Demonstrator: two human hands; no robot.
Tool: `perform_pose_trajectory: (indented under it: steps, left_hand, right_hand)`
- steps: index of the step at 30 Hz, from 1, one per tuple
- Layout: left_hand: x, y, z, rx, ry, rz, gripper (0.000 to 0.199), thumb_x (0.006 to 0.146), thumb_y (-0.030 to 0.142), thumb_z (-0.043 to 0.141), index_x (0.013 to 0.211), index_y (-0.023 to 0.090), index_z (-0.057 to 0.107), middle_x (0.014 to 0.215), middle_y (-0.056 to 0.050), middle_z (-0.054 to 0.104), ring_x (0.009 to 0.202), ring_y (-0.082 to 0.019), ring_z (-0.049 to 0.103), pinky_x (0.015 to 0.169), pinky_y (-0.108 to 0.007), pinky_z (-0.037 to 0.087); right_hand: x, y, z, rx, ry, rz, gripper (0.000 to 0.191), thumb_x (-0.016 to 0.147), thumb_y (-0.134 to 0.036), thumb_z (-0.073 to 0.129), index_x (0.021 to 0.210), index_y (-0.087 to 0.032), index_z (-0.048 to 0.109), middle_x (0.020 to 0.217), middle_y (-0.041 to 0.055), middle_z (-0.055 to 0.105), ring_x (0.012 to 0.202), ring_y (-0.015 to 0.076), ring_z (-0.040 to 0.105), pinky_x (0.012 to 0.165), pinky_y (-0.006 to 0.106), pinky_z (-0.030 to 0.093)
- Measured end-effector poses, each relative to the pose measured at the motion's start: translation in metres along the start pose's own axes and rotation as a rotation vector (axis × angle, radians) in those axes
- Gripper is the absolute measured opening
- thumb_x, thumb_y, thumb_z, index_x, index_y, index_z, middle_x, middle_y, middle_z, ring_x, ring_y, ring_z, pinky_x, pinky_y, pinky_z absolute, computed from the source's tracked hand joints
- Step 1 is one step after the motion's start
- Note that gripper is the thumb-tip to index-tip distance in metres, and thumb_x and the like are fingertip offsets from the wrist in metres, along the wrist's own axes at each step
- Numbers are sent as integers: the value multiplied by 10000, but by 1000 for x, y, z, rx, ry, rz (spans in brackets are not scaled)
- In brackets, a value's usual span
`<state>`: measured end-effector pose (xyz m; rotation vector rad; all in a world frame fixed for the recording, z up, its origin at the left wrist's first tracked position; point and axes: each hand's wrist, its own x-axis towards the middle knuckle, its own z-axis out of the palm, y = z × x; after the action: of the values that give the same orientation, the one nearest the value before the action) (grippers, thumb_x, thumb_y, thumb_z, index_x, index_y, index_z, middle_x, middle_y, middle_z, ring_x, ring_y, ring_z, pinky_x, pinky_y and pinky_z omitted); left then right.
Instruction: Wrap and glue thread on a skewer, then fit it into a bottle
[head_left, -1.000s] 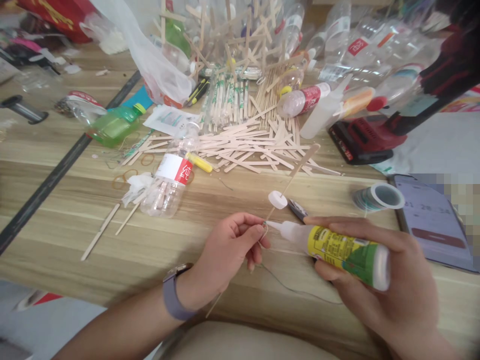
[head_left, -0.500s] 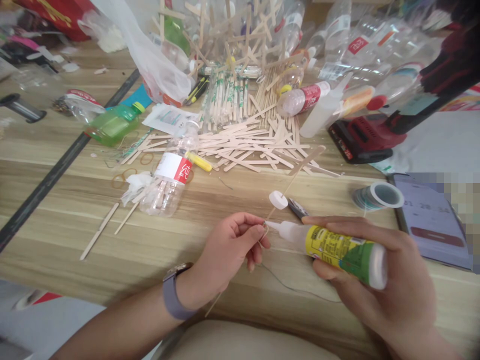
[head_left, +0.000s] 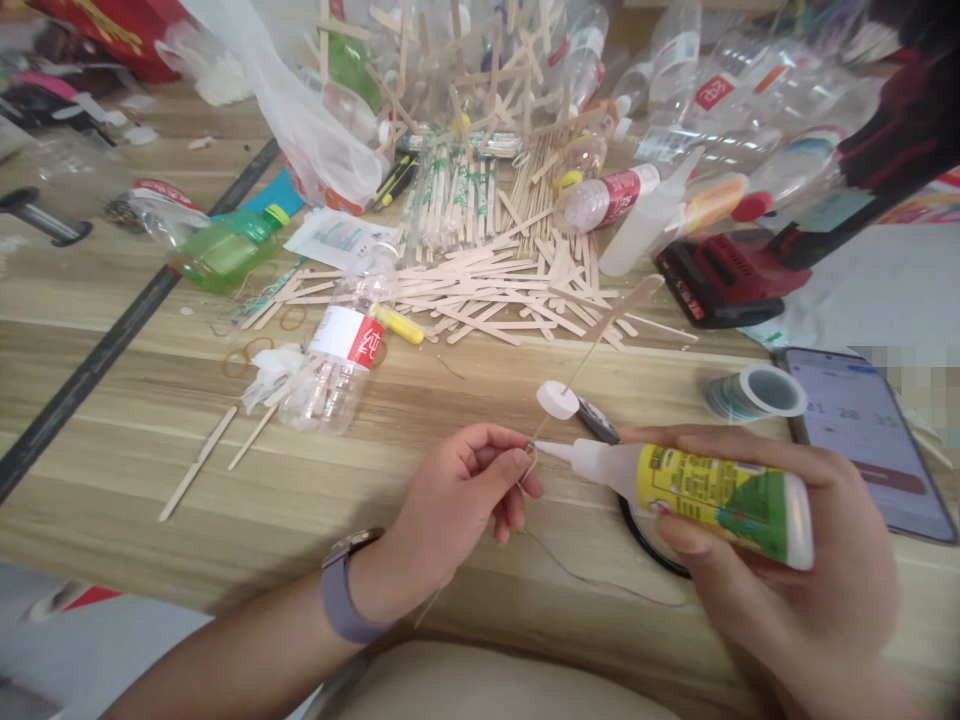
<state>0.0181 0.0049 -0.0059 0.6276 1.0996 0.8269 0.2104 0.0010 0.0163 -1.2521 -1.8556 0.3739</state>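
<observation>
My left hand [head_left: 469,490] pinches a thin wooden skewer near the front middle of the table. A white bottle cap [head_left: 557,400] sits on the skewer, and a flat wooden stick [head_left: 630,300] is at its far end. My right hand [head_left: 795,590] is wrapped round a yellow and green glue bottle [head_left: 720,500], held nearly level. Its white nozzle points left, with the tip at my left fingertips. A thin dark thread [head_left: 592,580] trails from my left hand over the table. What lies between the left fingertips is partly hidden.
Ahead lie loose craft sticks [head_left: 487,290] and a clear bottle [head_left: 337,350] with sticks. A green bottle [head_left: 232,245] is at the left. At the right are a red power tool [head_left: 739,270], a thread spool [head_left: 757,393] and a phone [head_left: 862,430]. Dark scissors [head_left: 598,420] lie beyond the glue.
My right hand and the glue bottle have moved a little to the right, showing more of the black scissors handle. The stick's far end has shifted slightly right and up.
</observation>
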Motion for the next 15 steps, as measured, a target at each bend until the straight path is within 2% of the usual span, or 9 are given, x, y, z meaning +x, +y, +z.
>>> perform_pose_trajectory:
  steps: [6,15]
  left_hand:
    - [-1,0,0,-6,-1,6,133,817,271,615,868,153,582,640,21,635,430,-52,491,380,-165,376]
    - [0,2,0,7,-14,2,135,825,268,605,881,147,581,643,22,628,436,-49,489,389,-166,375]
  right_hand:
    - [0,-3,1,18,54,0,215,863,-372,618,1038,-286,527,953,56,725,868,275,700,701,412,568]
    - [0,1,0,3,32,-35,209,870,-348,614,1045,-282,522,957,54,736,867,290,694,705,437,530]
